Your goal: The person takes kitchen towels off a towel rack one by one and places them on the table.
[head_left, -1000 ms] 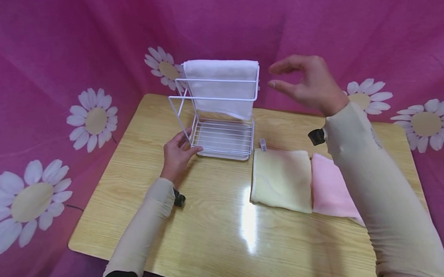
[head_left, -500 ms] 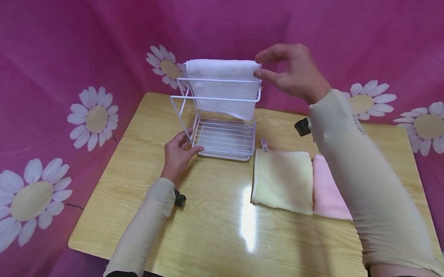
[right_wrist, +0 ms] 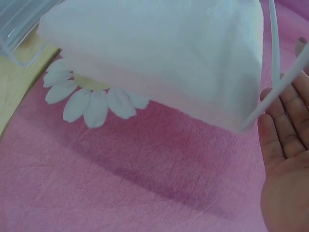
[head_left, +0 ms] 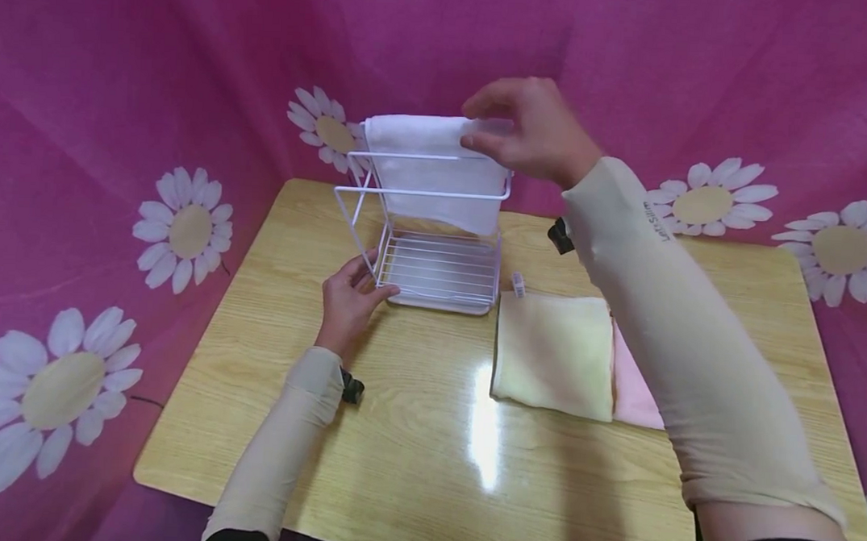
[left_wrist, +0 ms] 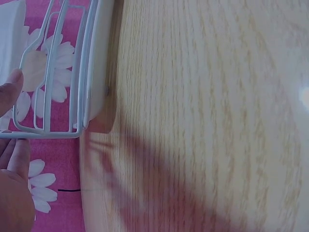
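A white wire rack [head_left: 422,194] stands on the table with a tray [head_left: 442,306] at its base. Over its rear top bar hangs a folded white towel [head_left: 413,136], which also fills the upper part of the right wrist view. At the rack's lower left corner, my left hand [head_left: 345,309] grips the frame between thumb and fingers. My right hand [head_left: 530,133] is at the towel's upper right end, thumb and fingers apart and holding nothing. It covers that corner in the head view, so whether the fingertips touch the cloth I cannot tell.
Right of the rack lies a folded pale yellow towel [head_left: 555,358] with a small label [head_left: 518,285] at its top edge. Beside it is a pink towel [head_left: 633,388], partly hidden by my right forearm. A magenta curtain with daisies [head_left: 190,232] surrounds the wooden table [head_left: 411,439].
My right hand has moved left, from beside the rack to the white towel's upper right end. The left hand stays on the rack, and the towel hangs as before.
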`<state>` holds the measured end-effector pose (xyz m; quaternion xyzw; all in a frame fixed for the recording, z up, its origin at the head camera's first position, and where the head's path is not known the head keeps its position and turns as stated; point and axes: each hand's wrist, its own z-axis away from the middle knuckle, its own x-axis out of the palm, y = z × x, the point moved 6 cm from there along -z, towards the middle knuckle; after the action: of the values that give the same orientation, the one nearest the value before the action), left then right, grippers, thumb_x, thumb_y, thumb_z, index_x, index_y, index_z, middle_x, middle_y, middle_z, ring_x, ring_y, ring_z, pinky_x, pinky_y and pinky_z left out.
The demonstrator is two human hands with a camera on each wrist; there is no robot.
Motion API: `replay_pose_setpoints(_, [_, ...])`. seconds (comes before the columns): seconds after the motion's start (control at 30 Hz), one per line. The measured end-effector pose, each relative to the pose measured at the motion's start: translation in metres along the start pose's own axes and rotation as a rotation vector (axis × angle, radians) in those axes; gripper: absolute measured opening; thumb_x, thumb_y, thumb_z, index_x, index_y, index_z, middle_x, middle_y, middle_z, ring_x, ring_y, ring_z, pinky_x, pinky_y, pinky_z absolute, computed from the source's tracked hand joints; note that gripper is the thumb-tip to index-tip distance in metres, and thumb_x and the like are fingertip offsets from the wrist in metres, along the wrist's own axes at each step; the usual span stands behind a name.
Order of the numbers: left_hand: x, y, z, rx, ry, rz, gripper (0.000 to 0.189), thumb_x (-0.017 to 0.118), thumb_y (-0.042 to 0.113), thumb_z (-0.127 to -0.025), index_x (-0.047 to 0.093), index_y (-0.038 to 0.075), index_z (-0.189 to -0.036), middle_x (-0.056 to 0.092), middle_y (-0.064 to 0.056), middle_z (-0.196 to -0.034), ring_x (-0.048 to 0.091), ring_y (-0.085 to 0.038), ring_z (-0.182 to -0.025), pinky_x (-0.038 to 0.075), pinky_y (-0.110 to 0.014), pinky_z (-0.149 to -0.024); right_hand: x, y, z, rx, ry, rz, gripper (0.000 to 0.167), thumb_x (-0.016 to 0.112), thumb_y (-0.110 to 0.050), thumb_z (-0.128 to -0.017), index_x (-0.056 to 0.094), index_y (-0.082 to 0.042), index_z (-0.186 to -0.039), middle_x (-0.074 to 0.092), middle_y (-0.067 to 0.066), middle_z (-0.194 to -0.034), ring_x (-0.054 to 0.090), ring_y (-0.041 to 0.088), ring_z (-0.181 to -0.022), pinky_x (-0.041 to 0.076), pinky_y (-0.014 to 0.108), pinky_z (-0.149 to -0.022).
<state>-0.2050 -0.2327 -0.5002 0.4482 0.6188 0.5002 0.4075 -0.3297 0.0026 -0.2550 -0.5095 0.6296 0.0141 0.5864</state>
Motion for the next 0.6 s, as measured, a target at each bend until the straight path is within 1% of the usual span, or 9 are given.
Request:
replay_pose_setpoints(0.2, [0.001, -0.001, 0.0, -0.029, 0.013, -0.013, 0.066, 0.084, -0.015, -0.07, 0.059, -0.01, -0.131, 0.06, -0.026, -0.132, 0.059, -0.042, -0.12, 0.054, -0.036, -0.1, 0.006, -0.001, -0.009, 0.055, -0.047, 0.034, 0.037, 0.075, -0.024, -0.092, 0.071, -0.001, -0.121, 0.071, 0.009, -0.119, 0.063, 0.018, -0.113, 0.049, 0.028, -0.103])
replay_pose_setpoints(0.3, [0.002, -0.002, 0.001, -0.046, 0.013, -0.014, 0.067, 0.084, -0.015, -0.07, 0.059, -0.009, -0.132, 0.06, -0.026, -0.133, 0.059, -0.041, -0.121, 0.054, -0.036, -0.1, 0.008, -0.001, -0.013, 0.063, -0.06, 0.065, 0.037, 0.074, -0.024, -0.093, 0.07, -0.001, -0.122, 0.071, 0.009, -0.12, 0.063, 0.019, -0.113, 0.05, 0.029, -0.103])
replay_pose_setpoints(0.43, [0.003, -0.001, 0.002, -0.046, 0.018, -0.006, 0.066, 0.083, -0.016, -0.07, 0.059, -0.009, -0.132, 0.06, -0.026, -0.132, 0.059, -0.041, -0.121, 0.054, -0.04, -0.101, 0.012, -0.003, -0.02, 0.056, -0.076, 0.087, 0.035, 0.073, -0.02, -0.093, 0.07, -0.001, -0.122, 0.07, 0.01, -0.12, 0.063, 0.02, -0.112, 0.051, 0.03, -0.102])
replay_pose_setpoints(0.6, [0.002, 0.001, 0.002, -0.041, 0.012, -0.011, 0.066, 0.083, -0.016, -0.071, 0.059, -0.009, -0.132, 0.06, -0.025, -0.133, 0.059, -0.04, -0.121, 0.053, -0.042, -0.102, 0.017, -0.002, -0.027, 0.099, -0.108, 0.104, 0.034, 0.072, -0.017, -0.093, 0.07, -0.001, -0.123, 0.07, 0.011, -0.121, 0.062, 0.02, -0.111, 0.051, 0.03, -0.101])
